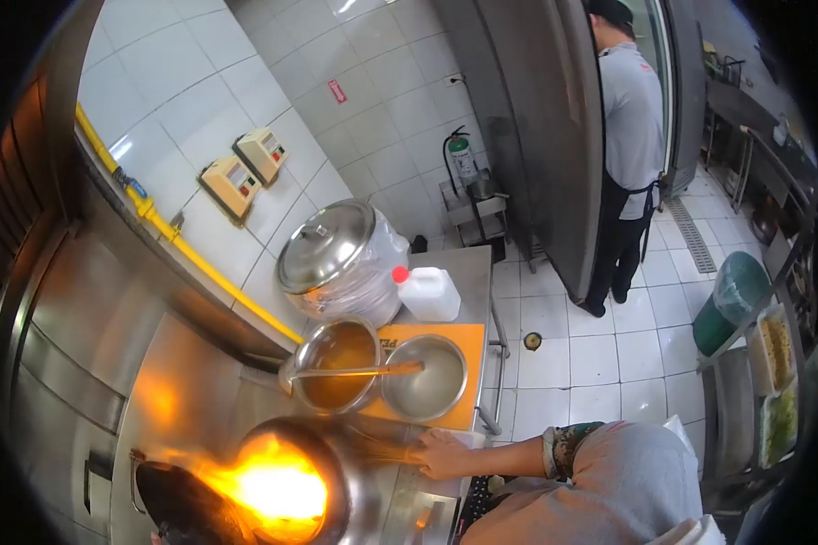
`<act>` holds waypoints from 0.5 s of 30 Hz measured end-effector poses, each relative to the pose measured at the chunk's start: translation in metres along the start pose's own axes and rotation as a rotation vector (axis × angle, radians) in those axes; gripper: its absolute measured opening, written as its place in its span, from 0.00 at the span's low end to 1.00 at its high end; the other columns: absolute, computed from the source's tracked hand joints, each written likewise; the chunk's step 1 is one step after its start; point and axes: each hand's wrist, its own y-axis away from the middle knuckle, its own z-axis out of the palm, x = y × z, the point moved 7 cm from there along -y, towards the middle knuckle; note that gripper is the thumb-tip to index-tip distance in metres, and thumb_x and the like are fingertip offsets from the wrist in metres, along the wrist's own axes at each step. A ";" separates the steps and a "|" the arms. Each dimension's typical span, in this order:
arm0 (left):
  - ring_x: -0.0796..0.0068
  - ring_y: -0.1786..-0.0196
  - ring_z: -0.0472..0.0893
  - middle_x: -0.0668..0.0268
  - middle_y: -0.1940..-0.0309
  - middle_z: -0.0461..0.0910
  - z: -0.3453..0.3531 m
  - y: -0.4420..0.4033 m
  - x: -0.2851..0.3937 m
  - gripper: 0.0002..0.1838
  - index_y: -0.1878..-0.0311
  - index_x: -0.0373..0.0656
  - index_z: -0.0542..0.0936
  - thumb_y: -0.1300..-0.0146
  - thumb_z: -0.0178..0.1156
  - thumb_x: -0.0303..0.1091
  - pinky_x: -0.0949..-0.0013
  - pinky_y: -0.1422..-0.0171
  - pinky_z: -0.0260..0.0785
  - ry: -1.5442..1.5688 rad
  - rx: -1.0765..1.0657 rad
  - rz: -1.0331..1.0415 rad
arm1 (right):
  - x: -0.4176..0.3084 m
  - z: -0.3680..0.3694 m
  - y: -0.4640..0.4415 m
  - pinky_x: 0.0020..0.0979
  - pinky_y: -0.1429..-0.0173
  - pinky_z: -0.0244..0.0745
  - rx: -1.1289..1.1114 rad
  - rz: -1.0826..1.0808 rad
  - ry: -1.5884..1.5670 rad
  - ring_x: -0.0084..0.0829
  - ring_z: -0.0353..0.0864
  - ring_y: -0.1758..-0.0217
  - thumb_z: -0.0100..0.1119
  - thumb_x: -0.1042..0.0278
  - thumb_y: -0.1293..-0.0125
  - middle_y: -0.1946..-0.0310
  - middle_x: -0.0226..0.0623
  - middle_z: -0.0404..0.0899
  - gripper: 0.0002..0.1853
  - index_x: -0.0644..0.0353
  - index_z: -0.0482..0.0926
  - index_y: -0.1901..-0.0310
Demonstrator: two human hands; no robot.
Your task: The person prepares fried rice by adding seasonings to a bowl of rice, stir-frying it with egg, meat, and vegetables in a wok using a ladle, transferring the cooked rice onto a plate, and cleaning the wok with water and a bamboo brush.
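Observation:
My right hand (442, 454) reaches in from the lower right, fingers curled around the end of a long, blurred brownish handle (386, 449). The handle runs left toward the burner; its far end is lost in glare. A dark wok (186, 504) is tilted at the lower left, beside the round metal burner (339, 486). Bright flames (277, 490) fill the burner opening and lick over the wok's edge. Of my left hand only a sliver of skin (156, 539) shows at the bottom edge below the wok, its fingers hidden.
Beyond the burner, a ladle (359, 371) lies across a pot of brown liquid (336, 338) and a metal bowl (436, 404). A lidded pot (327, 245) and a white jug (429, 295) stand behind. A yellow pipe (200, 263) follows the wall. A person (629, 118) stands at a fridge door (536, 118).

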 end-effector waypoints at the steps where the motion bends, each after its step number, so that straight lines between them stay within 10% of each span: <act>1: 0.59 0.63 0.80 0.52 0.63 0.82 0.005 0.008 0.016 0.15 0.52 0.41 0.79 0.36 0.61 0.40 0.58 0.57 0.74 0.184 0.015 -0.039 | 0.001 0.003 -0.001 0.48 0.38 0.67 -0.008 0.027 -0.058 0.52 0.71 0.44 0.57 0.57 0.40 0.44 0.51 0.69 0.25 0.49 0.73 0.40; 5: 0.64 0.67 0.77 0.53 0.71 0.81 0.032 0.063 0.064 0.17 0.64 0.29 0.81 0.37 0.63 0.39 0.59 0.58 0.71 0.588 0.044 0.015 | -0.027 -0.018 0.009 0.44 0.37 0.66 -0.137 -0.160 -0.188 0.50 0.71 0.43 0.58 0.55 0.40 0.47 0.50 0.71 0.26 0.51 0.73 0.40; 10: 0.72 0.80 0.65 0.61 0.87 0.70 0.072 0.177 0.104 0.18 0.82 0.34 0.73 0.48 0.72 0.34 0.61 0.75 0.60 0.297 0.036 0.087 | -0.068 -0.024 0.010 0.42 0.39 0.68 -0.281 -0.341 -0.339 0.46 0.71 0.40 0.54 0.57 0.34 0.46 0.48 0.72 0.23 0.56 0.72 0.39; 15: 0.55 0.78 0.73 0.59 0.83 0.71 0.108 0.274 0.150 0.21 0.83 0.43 0.70 0.54 0.73 0.43 0.58 0.73 0.65 -0.052 -0.055 0.441 | -0.106 -0.012 0.010 0.41 0.43 0.71 -0.497 -0.563 -0.399 0.45 0.75 0.45 0.54 0.58 0.33 0.48 0.46 0.74 0.23 0.57 0.72 0.39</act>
